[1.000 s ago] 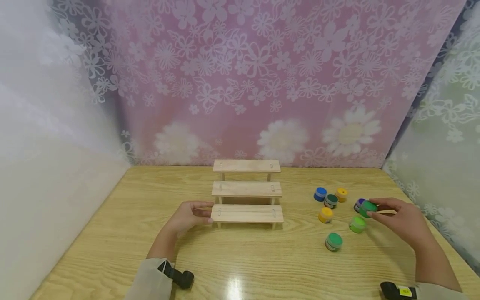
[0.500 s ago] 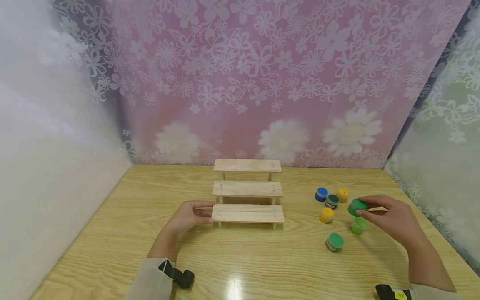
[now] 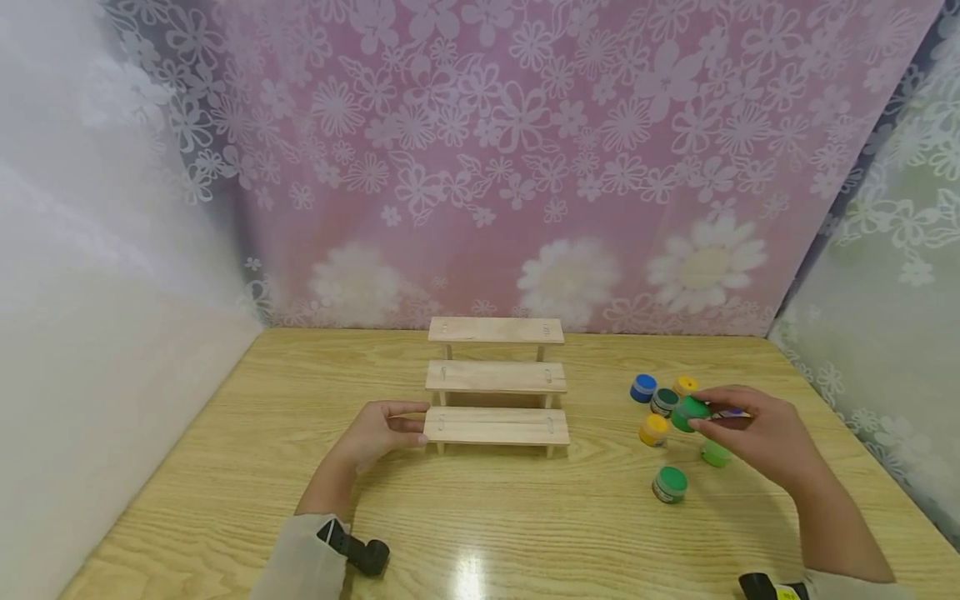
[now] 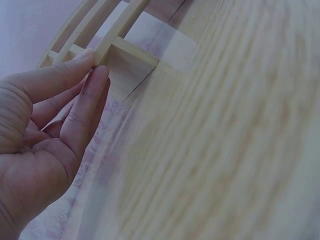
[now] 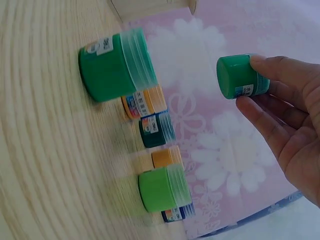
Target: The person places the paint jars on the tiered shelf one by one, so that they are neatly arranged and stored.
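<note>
Above the wood-grained tabletop (image 3: pixel 540 500), right grip (image 3: pixel 768 429) on a cylindrical green jar (image 5: pixel 234 76)

Pink floral backdrop (image 3: pixel 480 167) behind wood-grain table (image 3: pixel 300 383), white sheet (image 3: pixel 112 275) left

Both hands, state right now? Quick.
Left hand: closed, pinching the left end of the lowest wooden step.
Right hand: closed, holding a green jar above the table.

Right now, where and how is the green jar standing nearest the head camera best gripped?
Likely pinched across its cylindrical side wall, coming from above right: the front green jar stands upright on the table, touching nothing beside it. The right hand would first need to put down the held green jar.
</note>
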A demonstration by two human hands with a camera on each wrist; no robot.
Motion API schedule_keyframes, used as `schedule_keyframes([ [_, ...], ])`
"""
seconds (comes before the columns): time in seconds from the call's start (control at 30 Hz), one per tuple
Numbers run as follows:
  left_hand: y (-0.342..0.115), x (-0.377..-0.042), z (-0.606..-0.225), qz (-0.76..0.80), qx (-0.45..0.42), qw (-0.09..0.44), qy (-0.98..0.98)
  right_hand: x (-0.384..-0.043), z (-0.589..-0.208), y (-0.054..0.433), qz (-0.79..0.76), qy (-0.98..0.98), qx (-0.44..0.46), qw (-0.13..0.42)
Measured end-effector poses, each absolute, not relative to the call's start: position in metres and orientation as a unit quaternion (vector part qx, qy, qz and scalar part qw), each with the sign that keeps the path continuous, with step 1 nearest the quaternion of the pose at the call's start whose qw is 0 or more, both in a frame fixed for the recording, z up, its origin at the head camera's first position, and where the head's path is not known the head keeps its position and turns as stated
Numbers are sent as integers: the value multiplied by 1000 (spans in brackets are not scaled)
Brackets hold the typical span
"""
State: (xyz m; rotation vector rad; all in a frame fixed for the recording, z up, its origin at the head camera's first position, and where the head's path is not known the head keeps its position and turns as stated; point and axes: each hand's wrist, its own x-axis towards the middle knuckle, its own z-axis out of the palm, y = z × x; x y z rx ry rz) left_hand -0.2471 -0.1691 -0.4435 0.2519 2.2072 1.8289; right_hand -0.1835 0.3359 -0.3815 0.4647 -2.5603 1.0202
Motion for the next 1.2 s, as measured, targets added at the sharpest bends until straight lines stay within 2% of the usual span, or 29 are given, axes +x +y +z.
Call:
schedule_keyframes([
  [0.43, -166, -246, -443, 629, 85, 133, 761, -181, -380, 312, 395, -875, 216, 180],
  [0.9, -168, -247, -446, 632, 85, 133, 758, -193, -374, 285, 402, -849, 284, 191],
  [1.03, -169, -246, -444, 641, 85, 133, 752, -195, -372, 278, 401, -845, 292, 199],
  [1.2, -168, -244, -443, 639, 89, 134, 752, -199, -369, 270, 400, -852, 283, 183],
])
